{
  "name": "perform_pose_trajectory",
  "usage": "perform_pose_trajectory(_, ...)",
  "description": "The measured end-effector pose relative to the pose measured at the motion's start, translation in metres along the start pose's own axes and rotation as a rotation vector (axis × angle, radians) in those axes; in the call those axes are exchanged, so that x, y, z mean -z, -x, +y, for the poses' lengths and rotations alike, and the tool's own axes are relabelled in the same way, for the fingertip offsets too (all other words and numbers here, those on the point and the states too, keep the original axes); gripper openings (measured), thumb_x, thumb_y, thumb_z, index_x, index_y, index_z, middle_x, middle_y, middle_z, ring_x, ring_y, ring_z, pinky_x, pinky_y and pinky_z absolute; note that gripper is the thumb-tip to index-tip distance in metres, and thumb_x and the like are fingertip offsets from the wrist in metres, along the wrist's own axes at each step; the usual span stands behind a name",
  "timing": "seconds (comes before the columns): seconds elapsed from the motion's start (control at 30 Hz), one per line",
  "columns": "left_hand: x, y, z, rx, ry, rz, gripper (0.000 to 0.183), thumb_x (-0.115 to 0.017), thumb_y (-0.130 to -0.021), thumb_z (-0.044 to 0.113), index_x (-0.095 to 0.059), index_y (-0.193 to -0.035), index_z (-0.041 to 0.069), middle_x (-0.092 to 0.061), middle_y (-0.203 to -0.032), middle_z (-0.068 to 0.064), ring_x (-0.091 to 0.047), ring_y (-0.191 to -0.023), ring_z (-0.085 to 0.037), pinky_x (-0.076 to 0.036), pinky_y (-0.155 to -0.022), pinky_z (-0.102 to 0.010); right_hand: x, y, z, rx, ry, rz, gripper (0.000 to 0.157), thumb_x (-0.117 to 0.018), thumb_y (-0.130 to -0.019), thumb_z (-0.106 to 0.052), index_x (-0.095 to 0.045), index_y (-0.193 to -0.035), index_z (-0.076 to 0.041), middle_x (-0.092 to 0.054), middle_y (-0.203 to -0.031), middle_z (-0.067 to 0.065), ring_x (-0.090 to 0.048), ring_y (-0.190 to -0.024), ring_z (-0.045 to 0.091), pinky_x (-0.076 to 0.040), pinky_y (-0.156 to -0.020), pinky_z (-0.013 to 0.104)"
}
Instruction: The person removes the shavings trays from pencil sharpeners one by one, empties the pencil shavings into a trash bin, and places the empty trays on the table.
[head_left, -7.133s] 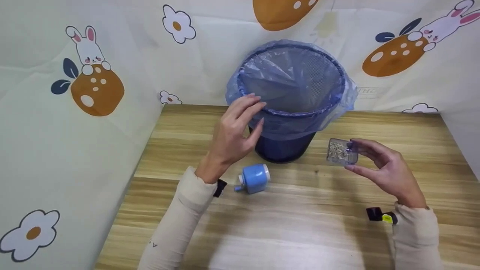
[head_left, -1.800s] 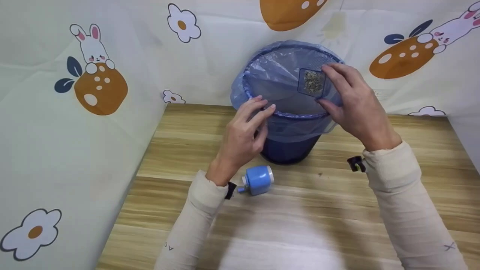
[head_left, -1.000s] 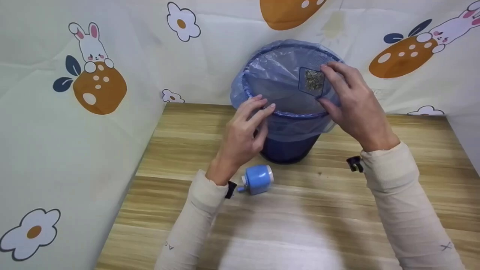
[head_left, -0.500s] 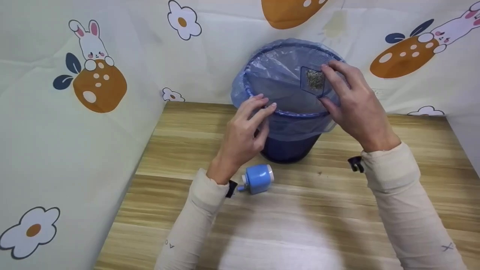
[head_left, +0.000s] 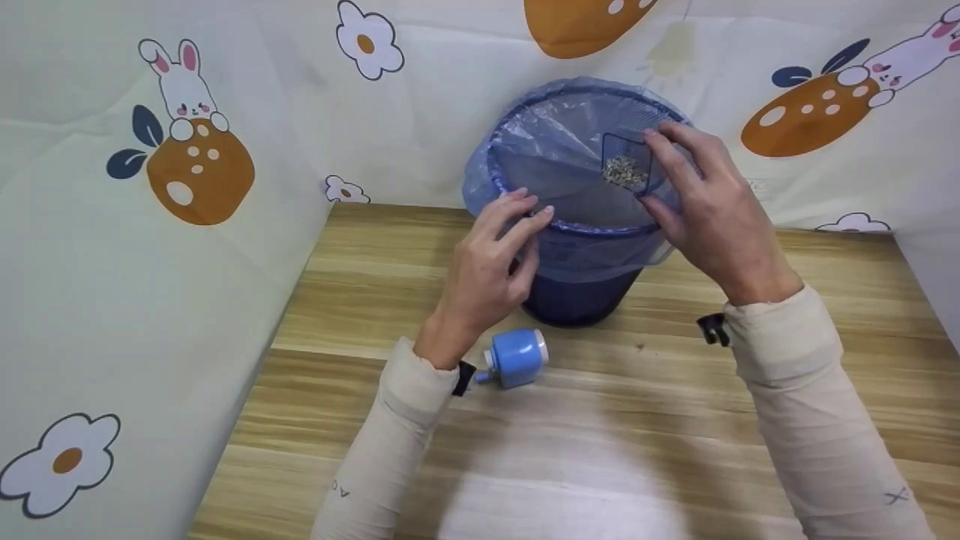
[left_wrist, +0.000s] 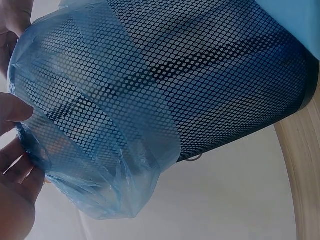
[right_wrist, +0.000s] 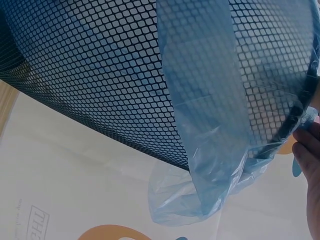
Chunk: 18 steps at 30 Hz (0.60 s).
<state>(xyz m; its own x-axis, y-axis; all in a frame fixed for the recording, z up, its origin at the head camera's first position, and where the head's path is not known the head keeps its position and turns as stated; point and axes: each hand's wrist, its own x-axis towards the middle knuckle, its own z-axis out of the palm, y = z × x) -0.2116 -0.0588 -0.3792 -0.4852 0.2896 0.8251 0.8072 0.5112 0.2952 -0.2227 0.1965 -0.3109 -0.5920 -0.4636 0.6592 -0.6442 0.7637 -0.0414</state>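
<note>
In the head view my right hand (head_left: 712, 202) pinches a small clear shavings tray (head_left: 619, 146) over the mouth of the trash can (head_left: 577, 296). Pencil shavings (head_left: 624, 174) lie bunched along the tray's near side. My left hand (head_left: 491, 259) holds the can's near rim, fingers over the edge and thumb outside, pressing the blue bin bag (head_left: 555, 150). The left wrist view shows the left thumb (left_wrist: 15, 107) against the bag-covered mesh. In the right wrist view, part of the right hand (right_wrist: 307, 150) shows by the rim; the tray is hidden there.
A blue crank pencil sharpener (head_left: 516, 358) lies on the wooden tabletop (head_left: 375, 300), just below the left hand and near the can's base. Behind the can stands a patterned wall covering (head_left: 435, 150). A dark speck (head_left: 640, 346) lies on the wood.
Earlier, the right hand held the tray right of the can; now it is above the can's mouth. The left hand has closed on the rim. Within the last half second the shavings slid inside the tray.
</note>
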Motion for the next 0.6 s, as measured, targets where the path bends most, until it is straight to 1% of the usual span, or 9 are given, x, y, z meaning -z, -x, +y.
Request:
perform_pose_trajectory(0.27, 0.0004, 0.0005, 0.0008, 0.011, -0.001, -0.011, 0.033, -0.058, -0.091, -0.003, -0.069, -0.122, 0.002, -0.062, -0.123, -0.019, -0.053, -0.129, -0.032, -0.036, -0.115, -0.034, 0.0007, 0.0002, 0.0004, 0.013, -0.015, 0.003, 0.064, -0.075, -0.084, 0.000, -0.047, -0.142, 0.002, -0.046, -0.140, 0.025, -0.047, -0.129, 0.039, -0.050, -0.099, 0.049)
perform_pose_trajectory(0.37, 0.0003, 0.0005, 0.0007, 0.008, 0.000, -0.010, 0.033, -0.058, -0.091, -0.003, -0.069, -0.122, 0.002, -0.063, -0.123, -0.019, -0.053, -0.129, -0.032, -0.035, -0.116, -0.034, 0.0010, 0.0000, 0.0007, 0.021, 0.000, -0.005, 0.064, -0.075, -0.085, -0.001, -0.047, -0.142, 0.002, -0.046, -0.140, 0.025, -0.048, -0.129, 0.038, -0.050, -0.100, 0.048)
perform_pose_trajectory(0.6, 0.0002, -0.0001, 0.0007, 0.001, 0.005, -0.002, 0.033, -0.058, -0.091, -0.003, -0.069, -0.122, 0.002, -0.063, -0.122, -0.019, -0.053, -0.128, -0.033, -0.033, -0.117, -0.035, 0.0001, -0.0017, 0.0015, 0.047, -0.006, 0.005, 0.065, -0.076, -0.083, 0.001, -0.049, -0.142, 0.000, -0.047, -0.139, 0.025, -0.048, -0.128, 0.039, -0.049, -0.100, 0.048)
